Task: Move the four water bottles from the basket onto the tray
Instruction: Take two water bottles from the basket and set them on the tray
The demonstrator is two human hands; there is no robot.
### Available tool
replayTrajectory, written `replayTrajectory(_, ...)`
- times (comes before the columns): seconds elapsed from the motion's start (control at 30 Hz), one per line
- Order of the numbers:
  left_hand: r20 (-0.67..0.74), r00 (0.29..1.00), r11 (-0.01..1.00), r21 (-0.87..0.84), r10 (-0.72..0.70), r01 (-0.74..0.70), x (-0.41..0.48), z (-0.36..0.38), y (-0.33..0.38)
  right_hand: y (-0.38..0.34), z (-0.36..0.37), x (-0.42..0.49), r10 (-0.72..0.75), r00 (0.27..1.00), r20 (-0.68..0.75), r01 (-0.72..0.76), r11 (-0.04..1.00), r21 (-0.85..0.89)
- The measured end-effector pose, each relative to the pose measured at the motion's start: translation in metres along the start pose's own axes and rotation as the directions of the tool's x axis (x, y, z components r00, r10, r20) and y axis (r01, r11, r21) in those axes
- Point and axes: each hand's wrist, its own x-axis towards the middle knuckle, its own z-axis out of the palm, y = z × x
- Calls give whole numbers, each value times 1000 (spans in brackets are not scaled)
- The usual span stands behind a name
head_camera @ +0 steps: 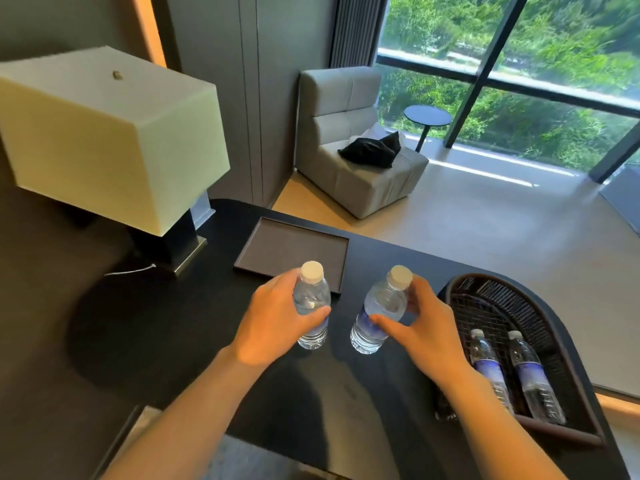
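From the head view, one water bottle (311, 303) is gripped upright by the left hand (273, 323), another bottle (379, 310) by the right hand (426, 327), above the dark worktop (180, 323) near the tray (294, 251). Two bottles (512, 372) are left lying in the basket (464, 289).

Left basket bottle (488, 367) partly behind right forearm (485, 410).

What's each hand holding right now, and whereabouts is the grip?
The left hand holds one water bottle around its middle, thumb across the front. The right hand holds a second bottle around its upper body, just below the cap.
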Motion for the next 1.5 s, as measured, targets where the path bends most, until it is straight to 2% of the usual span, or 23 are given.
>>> replayTrajectory(0.13, -15, 999, 999, 38, -37, 38, 18, -45, -31, -28, 49, 36, -22, 998, 64, 22, 1000, 1)
replayTrajectory(0.4, -17, 991, 989, 57, -136, 136, 99, -72, -90, -31, 126, 128, 5, 995, 98, -6, 1000, 8)
replayTrajectory(0.63, -7, 994, 987, 120, -109, 109, 192, -53, -148, 19, 191, 224, 83, 995, 59, -82, 996, -21)
replayTrajectory(0.93, -66, 975, 970, 111, -211, 218, 298, -9, -208, 77, 249, 327, 175, 984, 32, -176, 984, 10)
replayTrajectory(1.23, -75, 974, 972, 87, -214, 220, 352, 23, -250, 116, 287, 376, 191, 981, 43, -190, 982, -15)
replayTrajectory(1.5, -75, 978, 974, 103, -194, 201, 379, 32, -265, 121, 304, 401, 162, 985, 62, -161, 987, -12)
